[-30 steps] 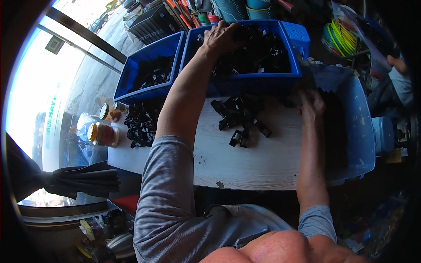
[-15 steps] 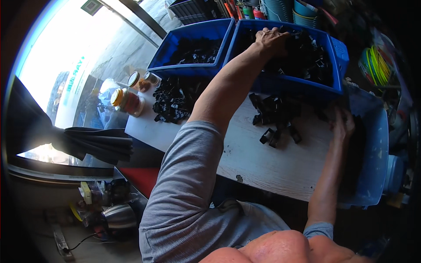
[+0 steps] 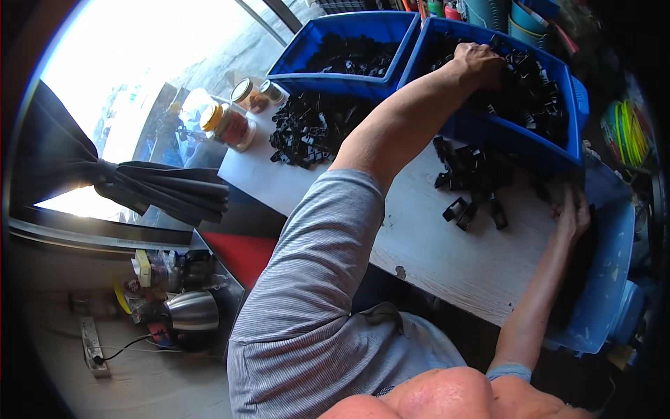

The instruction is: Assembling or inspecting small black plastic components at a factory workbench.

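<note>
Head camera, left unit of a side-by-side pair — wide fisheye, upright, unmirrored. Facing: down and forward from the wearer's head, rolled so that the near edge of the bench slants down to the right. Range: grey sleeve close and large at lower centre; right hand farther out; left hand farther still, near the top. Coverage: bright window at left, larger blue bin at the far side, translucent tub at right. Border — dark, curved, closing off the corners.
</note>
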`<move>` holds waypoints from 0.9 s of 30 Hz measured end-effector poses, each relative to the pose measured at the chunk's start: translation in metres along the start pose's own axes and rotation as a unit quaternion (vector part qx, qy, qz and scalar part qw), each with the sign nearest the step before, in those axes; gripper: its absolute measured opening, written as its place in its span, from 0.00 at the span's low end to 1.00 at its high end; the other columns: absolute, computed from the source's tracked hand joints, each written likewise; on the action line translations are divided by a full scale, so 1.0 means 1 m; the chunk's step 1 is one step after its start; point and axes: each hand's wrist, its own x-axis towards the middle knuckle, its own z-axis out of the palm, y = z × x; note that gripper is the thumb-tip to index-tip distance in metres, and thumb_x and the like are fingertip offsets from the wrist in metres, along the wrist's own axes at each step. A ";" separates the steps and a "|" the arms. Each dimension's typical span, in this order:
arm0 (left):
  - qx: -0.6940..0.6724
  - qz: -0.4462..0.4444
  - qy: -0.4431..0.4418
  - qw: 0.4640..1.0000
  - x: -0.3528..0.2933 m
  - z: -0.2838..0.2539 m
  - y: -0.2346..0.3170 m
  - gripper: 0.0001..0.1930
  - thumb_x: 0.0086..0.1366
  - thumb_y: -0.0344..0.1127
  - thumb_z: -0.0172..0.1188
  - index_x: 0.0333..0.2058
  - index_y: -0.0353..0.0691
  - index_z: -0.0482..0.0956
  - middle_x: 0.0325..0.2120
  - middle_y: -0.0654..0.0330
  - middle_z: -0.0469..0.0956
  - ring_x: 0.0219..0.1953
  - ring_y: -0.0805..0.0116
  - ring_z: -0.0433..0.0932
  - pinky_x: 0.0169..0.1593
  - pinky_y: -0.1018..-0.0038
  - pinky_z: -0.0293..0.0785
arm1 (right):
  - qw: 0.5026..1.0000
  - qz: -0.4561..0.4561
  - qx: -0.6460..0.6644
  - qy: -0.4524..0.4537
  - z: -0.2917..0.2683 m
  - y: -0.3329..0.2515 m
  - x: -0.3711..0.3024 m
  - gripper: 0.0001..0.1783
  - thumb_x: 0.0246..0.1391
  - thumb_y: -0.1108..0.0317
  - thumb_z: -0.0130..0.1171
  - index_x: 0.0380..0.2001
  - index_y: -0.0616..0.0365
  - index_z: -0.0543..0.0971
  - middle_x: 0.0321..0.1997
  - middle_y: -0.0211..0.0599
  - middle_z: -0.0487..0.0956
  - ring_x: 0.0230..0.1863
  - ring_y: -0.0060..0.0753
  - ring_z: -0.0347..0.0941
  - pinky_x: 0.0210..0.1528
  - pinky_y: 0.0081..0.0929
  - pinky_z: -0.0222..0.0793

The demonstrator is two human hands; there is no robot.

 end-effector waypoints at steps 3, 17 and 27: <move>-0.003 0.030 0.036 0.999 0.003 0.004 0.007 0.22 0.63 0.48 0.64 0.56 0.58 0.81 0.47 0.60 0.84 0.49 0.59 0.84 0.49 0.61 0.81 | 1.000 -0.011 -0.013 0.024 -0.005 0.005 0.007 0.22 0.55 0.59 0.73 0.51 0.54 0.82 0.28 0.29 0.79 0.18 0.21 0.69 0.19 0.18 0.63; -0.201 -0.036 0.062 0.977 0.016 0.012 -0.015 0.26 0.52 0.58 0.68 0.50 0.58 0.86 0.44 0.60 0.86 0.48 0.59 0.85 0.52 0.62 0.82 | 0.999 -0.023 -0.019 0.017 -0.001 0.001 0.000 0.21 0.54 0.58 0.74 0.49 0.52 0.82 0.19 0.24 0.72 0.18 0.19 0.69 0.19 0.18 0.65; -0.426 -0.021 0.156 0.891 -0.043 -0.012 -0.026 0.21 0.56 0.47 0.73 0.44 0.42 0.86 0.33 0.56 0.86 0.37 0.67 0.85 0.42 0.69 0.82 | 1.000 0.002 -0.014 0.019 0.005 -0.017 -0.017 0.23 0.54 0.59 0.75 0.50 0.54 0.81 0.32 0.32 0.78 0.18 0.23 0.72 0.18 0.21 0.66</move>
